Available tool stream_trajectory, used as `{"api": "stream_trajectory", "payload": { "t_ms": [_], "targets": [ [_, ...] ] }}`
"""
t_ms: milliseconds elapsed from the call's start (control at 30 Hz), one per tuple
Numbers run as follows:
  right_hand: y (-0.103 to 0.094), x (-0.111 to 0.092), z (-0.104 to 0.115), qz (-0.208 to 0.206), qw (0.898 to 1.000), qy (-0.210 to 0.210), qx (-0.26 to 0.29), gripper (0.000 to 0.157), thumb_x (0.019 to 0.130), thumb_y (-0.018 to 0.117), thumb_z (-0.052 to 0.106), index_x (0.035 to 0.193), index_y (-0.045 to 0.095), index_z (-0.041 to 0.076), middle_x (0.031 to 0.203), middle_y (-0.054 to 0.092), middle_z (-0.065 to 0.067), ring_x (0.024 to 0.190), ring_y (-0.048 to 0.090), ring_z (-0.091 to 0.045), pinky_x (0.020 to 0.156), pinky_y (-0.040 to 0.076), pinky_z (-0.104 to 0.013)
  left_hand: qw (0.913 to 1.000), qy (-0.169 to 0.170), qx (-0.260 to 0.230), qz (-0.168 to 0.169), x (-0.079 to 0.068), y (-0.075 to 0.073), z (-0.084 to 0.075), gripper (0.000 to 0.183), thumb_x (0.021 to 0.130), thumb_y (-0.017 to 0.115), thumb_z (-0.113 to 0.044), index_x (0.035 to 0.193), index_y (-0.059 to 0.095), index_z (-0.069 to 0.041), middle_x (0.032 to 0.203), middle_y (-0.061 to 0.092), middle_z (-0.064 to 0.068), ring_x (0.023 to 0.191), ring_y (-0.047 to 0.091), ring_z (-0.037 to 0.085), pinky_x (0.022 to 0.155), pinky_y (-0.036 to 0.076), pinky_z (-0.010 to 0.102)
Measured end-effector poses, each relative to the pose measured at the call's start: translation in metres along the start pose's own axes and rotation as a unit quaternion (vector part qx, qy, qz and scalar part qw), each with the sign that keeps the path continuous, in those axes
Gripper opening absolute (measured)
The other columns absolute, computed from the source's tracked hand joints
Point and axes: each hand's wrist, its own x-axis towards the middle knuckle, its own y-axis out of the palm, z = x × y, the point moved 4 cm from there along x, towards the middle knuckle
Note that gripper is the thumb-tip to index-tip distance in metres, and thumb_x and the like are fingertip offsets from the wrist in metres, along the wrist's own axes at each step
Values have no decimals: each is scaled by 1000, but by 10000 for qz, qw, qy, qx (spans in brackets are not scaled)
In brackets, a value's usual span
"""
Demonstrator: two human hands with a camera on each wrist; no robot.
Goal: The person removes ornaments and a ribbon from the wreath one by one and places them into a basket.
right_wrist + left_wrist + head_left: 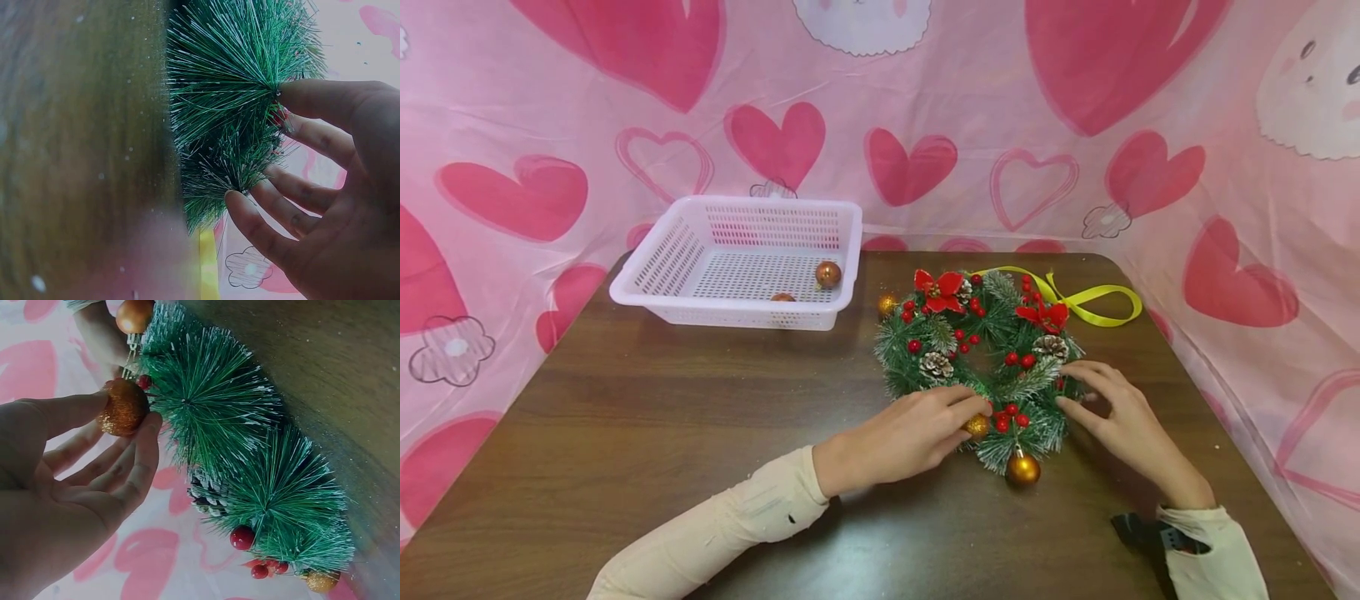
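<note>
One wreath (1000, 390) lies on the worktop (737, 400); at its near edge the left hand (910, 435) pinches a glittery gold bauble (125, 409), likely light and fragile, best held by its sides; the right hand (1123, 421), loosely spread, touches springy-looking needles (228, 87).

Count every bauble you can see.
5: one bauble and another bauble in the white basket, a glittery bauble pinched by the left hand, a smooth bauble at the wreath's near edge, a gold bauble at its far-left edge. Others may be hidden.
</note>
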Motion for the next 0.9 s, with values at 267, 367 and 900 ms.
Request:
{"api": "stream_trajectory", "payload": {
  "t_ms": [267,367,900],
  "targets": [
    [1,0,0,45,10000,53,-20,41,87,78,18,126,65,13,127,59,-7,89,61,-11,80,43,-10,9988,68,-417,-251,0,-1,5,29,97,64,-11,125,58,-9,120,61,1,101,60,5,88,48,14],
    [0,-1,1,31,10000,32,-21,41,87,78,18,126,66,12,127,60,-8,88,62,-13,80,43,-10,9985,65,-461,-304,0,-1,6,29,98,63,-12,126,58,-10,121,61,1,101,61,5,88,49,14],
    [0,-1,2,18,10000,23,6,41,87,78,18,126,65,12,126,60,-7,88,62,-13,80,44,-11,9982,187,-259,-498,2,4,12,33,100,59,-15,133,63,-16,121,53,-1,109,46,8,97,41,21]
  ]
}}
